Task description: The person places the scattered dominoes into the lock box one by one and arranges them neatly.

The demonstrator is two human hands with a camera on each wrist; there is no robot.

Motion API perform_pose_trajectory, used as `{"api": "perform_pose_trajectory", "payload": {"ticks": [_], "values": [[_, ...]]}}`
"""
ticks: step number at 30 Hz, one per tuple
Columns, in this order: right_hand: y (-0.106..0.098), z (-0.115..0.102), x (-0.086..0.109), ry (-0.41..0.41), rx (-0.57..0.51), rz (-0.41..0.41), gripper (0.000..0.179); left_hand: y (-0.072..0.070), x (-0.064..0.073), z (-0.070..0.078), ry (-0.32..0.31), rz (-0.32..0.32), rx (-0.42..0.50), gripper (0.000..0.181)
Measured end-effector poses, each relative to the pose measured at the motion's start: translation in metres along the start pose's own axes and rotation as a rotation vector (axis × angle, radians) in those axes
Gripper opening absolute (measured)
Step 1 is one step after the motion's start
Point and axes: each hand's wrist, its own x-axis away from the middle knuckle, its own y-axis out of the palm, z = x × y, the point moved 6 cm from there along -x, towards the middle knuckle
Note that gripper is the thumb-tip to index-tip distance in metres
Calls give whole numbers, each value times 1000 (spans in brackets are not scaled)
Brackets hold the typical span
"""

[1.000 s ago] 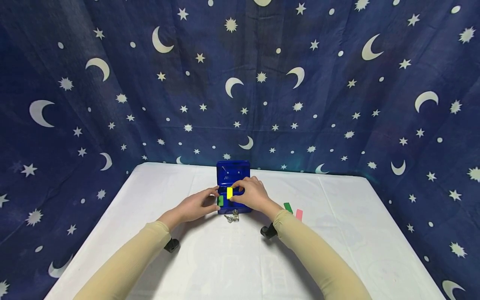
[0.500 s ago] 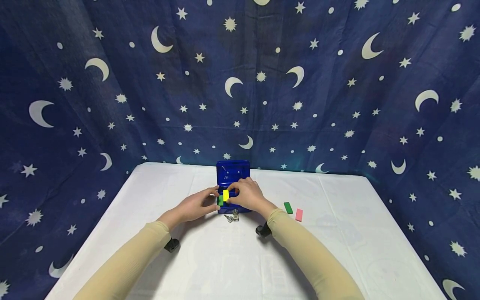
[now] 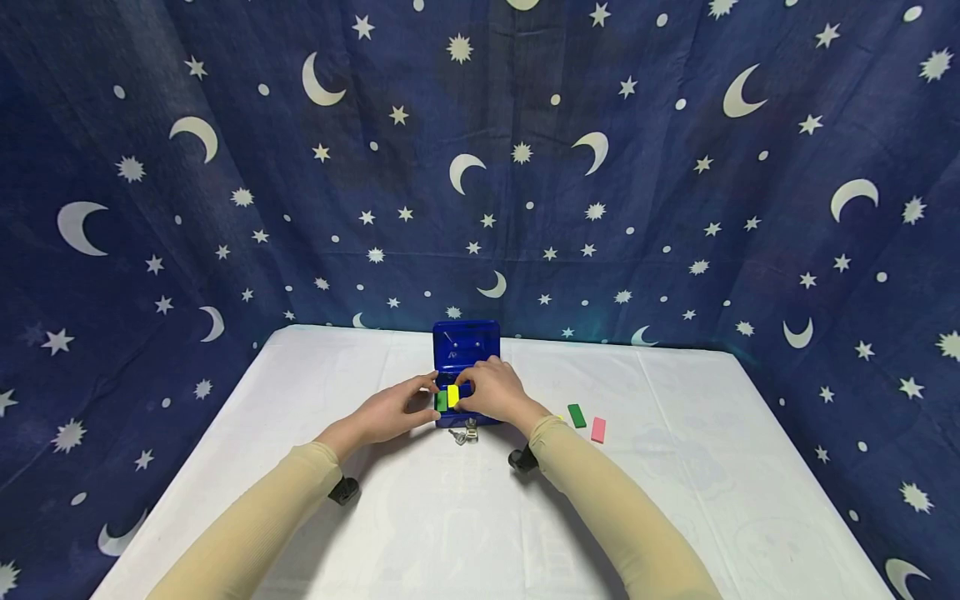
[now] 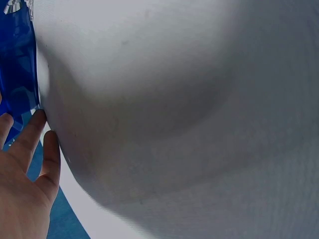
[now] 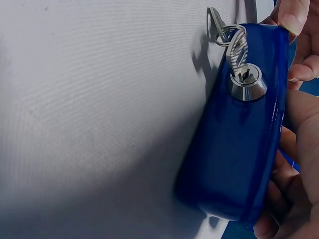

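A small blue metal cash box (image 3: 480, 420) stands on the white-covered table with its lid (image 3: 467, 343) raised. My right hand (image 3: 497, 392) reaches over it and pinches a flat yellow block (image 3: 453, 395) low inside, beside a green block (image 3: 442, 401) at the left wall. Outspread fingers of my left hand (image 3: 393, 410) touch the box's left side, and the thumb rests at its front left corner. Two keys on a ring (image 5: 230, 37) hang from the round lock (image 5: 247, 82) on the front. The right hand covers much of the box's interior.
To the right of the box lie another green block (image 3: 576, 416) and a pink block (image 3: 597, 430). A sliver of yellow (image 3: 561, 417) peeks out behind the right sleeve (image 3: 600, 500). A dark blue curtain (image 3: 480, 208) with moons and stars hangs behind the table (image 3: 420, 508).
The right hand has brought the yellow block left and down inside the box, next to the green one. The right forearm has shifted left, uncovering the loose green and pink blocks. The left hand stays still.
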Motion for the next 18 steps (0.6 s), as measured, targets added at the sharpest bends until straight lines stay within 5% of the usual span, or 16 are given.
{"api": "perform_pose_trajectory", "payload": {"ticks": [18], "values": [[4,-2,-3,4,59,-36,40,0,0,0,-1,-5,-7,52]]}}
